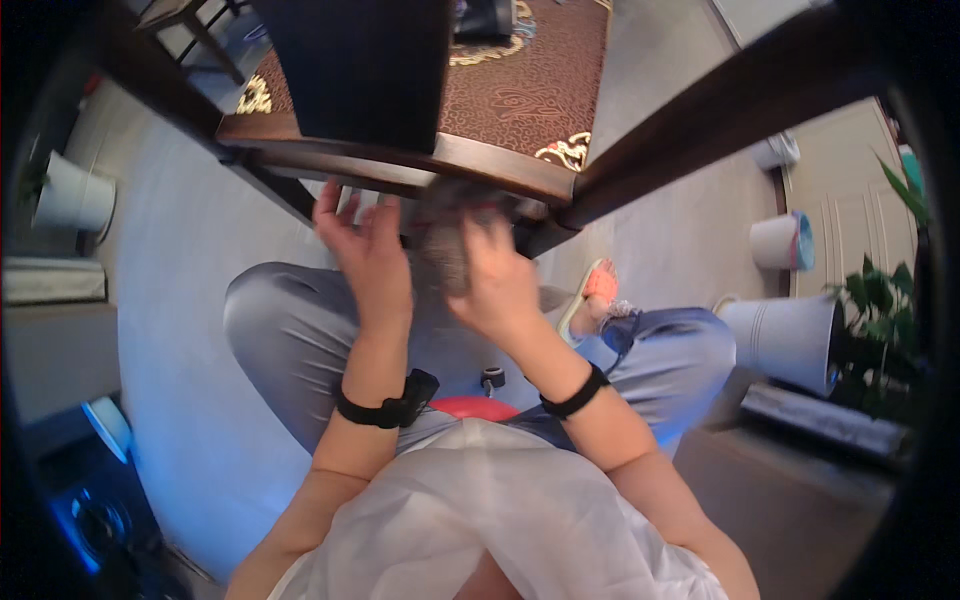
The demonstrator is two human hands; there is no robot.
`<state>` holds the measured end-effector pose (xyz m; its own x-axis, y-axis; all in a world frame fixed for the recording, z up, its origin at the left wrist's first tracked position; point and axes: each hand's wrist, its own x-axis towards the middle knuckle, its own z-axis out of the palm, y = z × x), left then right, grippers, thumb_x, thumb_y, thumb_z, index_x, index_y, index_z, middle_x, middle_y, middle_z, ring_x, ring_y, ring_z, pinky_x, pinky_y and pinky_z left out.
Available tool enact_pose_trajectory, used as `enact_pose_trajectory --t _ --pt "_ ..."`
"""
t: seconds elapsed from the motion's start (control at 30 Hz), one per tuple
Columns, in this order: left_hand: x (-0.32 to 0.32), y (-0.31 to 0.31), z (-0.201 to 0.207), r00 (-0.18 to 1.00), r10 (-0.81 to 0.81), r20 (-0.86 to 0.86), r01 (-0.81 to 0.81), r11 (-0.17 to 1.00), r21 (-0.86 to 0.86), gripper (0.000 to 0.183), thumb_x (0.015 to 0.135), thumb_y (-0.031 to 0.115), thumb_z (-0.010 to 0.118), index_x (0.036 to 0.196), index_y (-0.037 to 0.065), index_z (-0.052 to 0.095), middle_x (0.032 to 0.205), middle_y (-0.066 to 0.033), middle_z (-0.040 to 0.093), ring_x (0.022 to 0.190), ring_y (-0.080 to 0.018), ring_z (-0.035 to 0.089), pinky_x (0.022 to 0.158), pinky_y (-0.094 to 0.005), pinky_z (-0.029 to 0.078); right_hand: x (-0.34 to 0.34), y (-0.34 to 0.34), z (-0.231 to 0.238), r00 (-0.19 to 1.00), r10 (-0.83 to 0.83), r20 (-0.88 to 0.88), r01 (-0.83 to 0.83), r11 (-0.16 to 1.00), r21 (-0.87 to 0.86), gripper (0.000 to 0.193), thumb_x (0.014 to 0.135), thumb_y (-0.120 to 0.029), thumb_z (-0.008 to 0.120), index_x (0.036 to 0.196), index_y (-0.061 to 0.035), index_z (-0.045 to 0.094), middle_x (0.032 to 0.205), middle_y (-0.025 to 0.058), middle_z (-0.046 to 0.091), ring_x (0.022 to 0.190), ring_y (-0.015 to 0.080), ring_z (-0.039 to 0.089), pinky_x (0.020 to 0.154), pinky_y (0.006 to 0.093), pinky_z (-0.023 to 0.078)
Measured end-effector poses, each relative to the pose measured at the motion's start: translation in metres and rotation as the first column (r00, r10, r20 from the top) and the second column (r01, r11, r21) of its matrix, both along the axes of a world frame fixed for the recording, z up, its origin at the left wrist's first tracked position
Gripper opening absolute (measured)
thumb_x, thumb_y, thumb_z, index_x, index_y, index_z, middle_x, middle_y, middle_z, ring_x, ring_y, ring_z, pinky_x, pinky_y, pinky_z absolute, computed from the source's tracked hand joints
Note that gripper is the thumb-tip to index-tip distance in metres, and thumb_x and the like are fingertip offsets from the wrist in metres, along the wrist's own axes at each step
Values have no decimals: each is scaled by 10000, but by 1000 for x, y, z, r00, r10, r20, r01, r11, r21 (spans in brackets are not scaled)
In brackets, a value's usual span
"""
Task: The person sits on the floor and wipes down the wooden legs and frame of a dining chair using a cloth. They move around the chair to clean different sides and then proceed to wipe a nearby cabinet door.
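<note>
A dark wooden chair with a brown patterned seat cushion stands before me, its back toward me. My right hand is closed on a bunched grey-brown cloth and presses it close to the rail under the back edge of the seat. The cloth and fingertips are blurred. To its left, my left hand is raised with its fingers apart, near the underside of that rail. Nothing shows in its grasp; whether its fingertips touch the wood I cannot tell.
A chair post slants up on the right, and the dark back panel rises in front. I sit low on a red seat, knees spread. White pots with plants stand at right, another white pot at left.
</note>
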<state>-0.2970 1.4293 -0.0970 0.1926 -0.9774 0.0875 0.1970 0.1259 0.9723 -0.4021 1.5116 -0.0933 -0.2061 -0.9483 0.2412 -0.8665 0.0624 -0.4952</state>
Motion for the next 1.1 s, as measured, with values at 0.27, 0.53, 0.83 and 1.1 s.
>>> enact_pose_trajectory --t 0.27,0.53,0.83,1.1 --pt "54 -33 16 998 10 69 -2 994 -105 611 870 53 644 1387 19 320 1394 -152 325 1241 -239 372 1101 -354 300 53 -52 14 995 28 -94 -12 986 166 944 617 -180 806 1423 -43 333 1363 249 429 797 362 695 671 429 591" --pt "86 -33 -4 989 -138 56 142 986 -83 607 881 14 604 1393 -2 277 1391 -162 210 1249 -245 316 1147 -403 246 20 3 11 919 -377 -116 383 923 35 749 645 -159 782 1308 -66 445 1265 206 505 978 407 625 761 456 561" --pt "105 -24 -10 974 -217 66 223 970 -97 600 865 27 628 1381 26 320 1373 -150 277 1229 -230 340 1119 -376 289 76 -54 7 958 -275 -86 278 960 33 779 637 -210 787 1323 -91 437 1236 208 522 842 431 647 711 479 562" --pt "108 -12 -4 959 -270 92 279 953 -119 601 855 44 651 1364 29 332 1393 -147 216 1212 -239 344 1112 -395 295 21 18 6 878 -418 -232 439 897 44 710 692 -192 762 1330 -144 455 1240 155 546 928 397 638 745 461 552"
